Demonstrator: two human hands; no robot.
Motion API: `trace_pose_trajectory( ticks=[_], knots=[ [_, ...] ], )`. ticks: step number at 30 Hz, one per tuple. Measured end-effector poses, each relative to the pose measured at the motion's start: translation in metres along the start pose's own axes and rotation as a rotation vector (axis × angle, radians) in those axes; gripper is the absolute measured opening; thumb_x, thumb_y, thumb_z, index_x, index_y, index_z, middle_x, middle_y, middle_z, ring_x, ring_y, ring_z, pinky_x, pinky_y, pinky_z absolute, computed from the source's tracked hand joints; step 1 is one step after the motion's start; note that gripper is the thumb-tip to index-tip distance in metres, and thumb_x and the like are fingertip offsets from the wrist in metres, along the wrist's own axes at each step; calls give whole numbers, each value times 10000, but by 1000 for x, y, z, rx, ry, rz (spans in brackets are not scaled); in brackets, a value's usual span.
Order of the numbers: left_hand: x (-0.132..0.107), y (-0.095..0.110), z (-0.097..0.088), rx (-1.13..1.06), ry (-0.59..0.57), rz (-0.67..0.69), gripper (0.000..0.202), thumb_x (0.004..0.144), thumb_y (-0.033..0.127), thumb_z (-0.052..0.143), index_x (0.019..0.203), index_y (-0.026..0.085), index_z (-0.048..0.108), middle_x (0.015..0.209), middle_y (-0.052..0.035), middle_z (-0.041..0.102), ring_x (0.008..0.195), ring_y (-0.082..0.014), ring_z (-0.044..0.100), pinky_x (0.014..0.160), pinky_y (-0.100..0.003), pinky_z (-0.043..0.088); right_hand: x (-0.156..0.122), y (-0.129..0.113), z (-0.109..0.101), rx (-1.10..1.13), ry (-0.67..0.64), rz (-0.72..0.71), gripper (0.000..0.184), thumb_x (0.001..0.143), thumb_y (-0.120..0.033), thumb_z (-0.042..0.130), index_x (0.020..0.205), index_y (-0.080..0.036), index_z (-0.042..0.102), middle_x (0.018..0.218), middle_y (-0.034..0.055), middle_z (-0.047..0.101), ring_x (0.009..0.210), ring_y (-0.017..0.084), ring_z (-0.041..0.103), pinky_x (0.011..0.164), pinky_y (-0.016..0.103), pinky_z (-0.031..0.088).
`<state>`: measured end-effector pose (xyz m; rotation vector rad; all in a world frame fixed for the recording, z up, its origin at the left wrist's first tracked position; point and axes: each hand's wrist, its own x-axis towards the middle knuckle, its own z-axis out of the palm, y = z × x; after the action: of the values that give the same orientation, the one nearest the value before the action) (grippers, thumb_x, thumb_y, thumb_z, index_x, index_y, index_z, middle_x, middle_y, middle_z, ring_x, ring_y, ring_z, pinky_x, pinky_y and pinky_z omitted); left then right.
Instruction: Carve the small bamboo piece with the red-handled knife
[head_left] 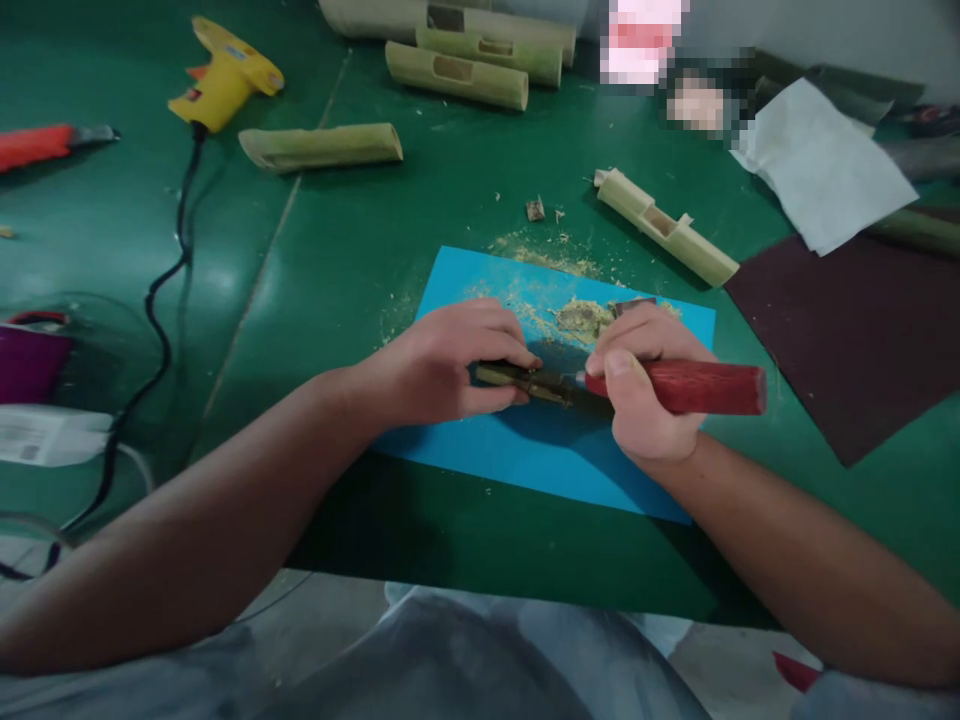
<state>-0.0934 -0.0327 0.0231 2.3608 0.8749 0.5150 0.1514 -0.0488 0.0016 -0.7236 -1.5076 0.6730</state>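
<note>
My left hand (480,360) is closed on a short, narrow piece of bamboo (551,386), dark green-brown, lying level above a blue sheet (480,450). In my right hand (656,385) is a carving tool with a thick red handle (720,388). Its thin metal tip points left at the bamboo, close to a notch there; whether it touches is hard to tell. Behind my hands, a pile of pale shavings (581,318) is spread over the blue sheet and onto the green table.
A yellow glue gun (232,80) with a black cord lies at the left. Bamboo tubes (457,75) with cut openings lie at the back; another notched tube (667,230) is at the right. Dark sandpaper (862,350) and a white cloth (829,165) lie beyond. A red-handled tool (37,148) is far left.
</note>
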Motion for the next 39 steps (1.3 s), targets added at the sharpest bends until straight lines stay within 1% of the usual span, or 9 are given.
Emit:
trace_pose_trajectory(
  ticks=[3, 7, 10, 15, 22, 30, 34, 37, 39],
  knots=[
    [0, 1, 0, -7, 0, -4, 131, 1030, 339, 713, 1086, 237, 774, 1064, -87, 817, 1022, -223, 754, 954, -358, 552, 1, 0, 2, 45, -15, 6, 257, 1054, -381, 698, 808, -311, 707, 777, -10, 735, 687, 197, 712, 680, 409, 628],
    [0, 2, 0, -20, 0, -14, 119, 1027, 318, 719, 1062, 222, 779, 1036, -90, 808, 1003, -227, 740, 953, -367, 548, 6, -2, 4, 105, -103, 1, 196, 1016, -295, 760, 823, -302, 730, 810, -8, 761, 723, 180, 741, 728, 361, 653],
    [0, 2, 1, -14, -3, -8, 115, 1025, 311, 729, 1051, 213, 780, 1028, -89, 801, 994, -230, 733, 951, -371, 539, 9, -3, 7, 107, -109, 22, 211, 1001, -274, 754, 792, -288, 726, 783, -8, 761, 717, 174, 736, 719, 348, 656],
    [-1, 1, 0, -3, -20, -13, 128, 1028, 334, 724, 1050, 220, 779, 1036, -82, 797, 1011, -229, 733, 960, -363, 537, 9, -4, 9, 112, -92, 39, 204, 952, -179, 725, 783, -292, 739, 775, -4, 761, 697, 176, 721, 682, 347, 640],
    [0, 1, -1, 19, -30, -3, 124, 1035, 323, 706, 1052, 223, 777, 1039, -83, 802, 1026, -229, 735, 958, -361, 542, 11, -3, 8, 125, -106, 27, 193, 941, -165, 737, 782, -274, 742, 767, -4, 759, 692, 158, 722, 684, 319, 630],
    [-2, -2, 1, 16, -7, 26, 138, 1032, 317, 723, 1065, 198, 785, 1033, -95, 795, 1007, -238, 740, 926, -370, 548, 11, -3, 10, 84, -123, 18, 178, 931, -177, 745, 780, -271, 740, 774, -11, 780, 704, 157, 751, 710, 318, 648],
    [-2, 1, 0, 19, -16, 7, 117, 1032, 290, 708, 1061, 209, 787, 1041, -98, 799, 1024, -243, 741, 946, -372, 545, 14, -6, 9, 39, -170, -30, 181, 933, -174, 739, 788, -281, 722, 758, -13, 783, 678, 151, 743, 678, 320, 633],
    [-1, 3, -2, 11, -23, -9, 119, 1030, 284, 703, 1057, 206, 788, 1042, -100, 800, 1020, -241, 739, 945, -371, 543, 16, -9, 5, 0, -215, -76, 180, 939, -159, 697, 814, -287, 681, 715, -27, 743, 650, 147, 706, 623, 326, 594],
    [-1, 3, -2, -1, -27, -19, 127, 1036, 287, 694, 1071, 208, 787, 1057, -98, 806, 1020, -234, 741, 952, -368, 541, 14, -8, 2, 3, -213, -60, 177, 940, -162, 693, 816, -285, 669, 701, -34, 711, 642, 149, 680, 596, 333, 562]
  ],
)
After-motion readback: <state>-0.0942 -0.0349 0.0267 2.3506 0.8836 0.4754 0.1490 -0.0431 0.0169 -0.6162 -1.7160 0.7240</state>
